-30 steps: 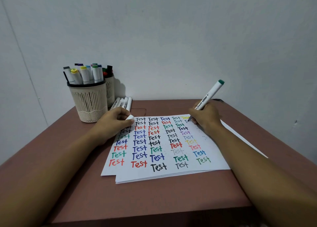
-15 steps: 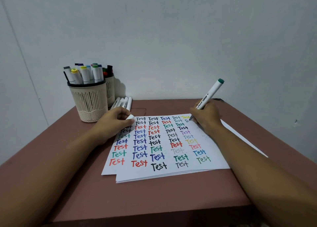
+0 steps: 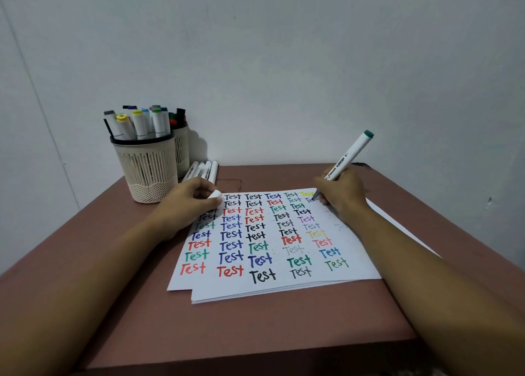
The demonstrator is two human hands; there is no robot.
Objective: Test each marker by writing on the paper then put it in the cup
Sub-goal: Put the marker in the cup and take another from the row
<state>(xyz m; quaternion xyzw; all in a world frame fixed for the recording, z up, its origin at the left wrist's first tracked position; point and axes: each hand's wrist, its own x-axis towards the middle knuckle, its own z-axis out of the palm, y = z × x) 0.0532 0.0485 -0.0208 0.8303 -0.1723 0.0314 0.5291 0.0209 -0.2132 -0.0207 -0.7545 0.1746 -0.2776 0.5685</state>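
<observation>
A person sits at a brown table (image 3: 255,327), seen from their own head. The right hand (image 3: 342,193) curls its fingers round the lower barrel of a white marker (image 3: 350,155) with a green end, in a writing grip. Its tip touches the paper (image 3: 210,283) near the far right corner, partway through a small word "Test". Columns of the same word in many colours fill the sheet.

The left hand (image 3: 193,202) rests on the paper's far left corner, pinching a white cap (image 3: 215,195) between thumb and fingers. Beyond it, well apart from the marker, stands a cream slotted cup (image 3: 147,171) full of markers, with a second cup (image 3: 181,148) behind and loose markers (image 3: 203,171) lying beside it.

To do this step well, the stroke probably wants light, even pressure – little room remains before the paper's edge – while the left hand's weight keeps the sheet from sliding. The cap is ready to snap on before the marker goes to the cup.
</observation>
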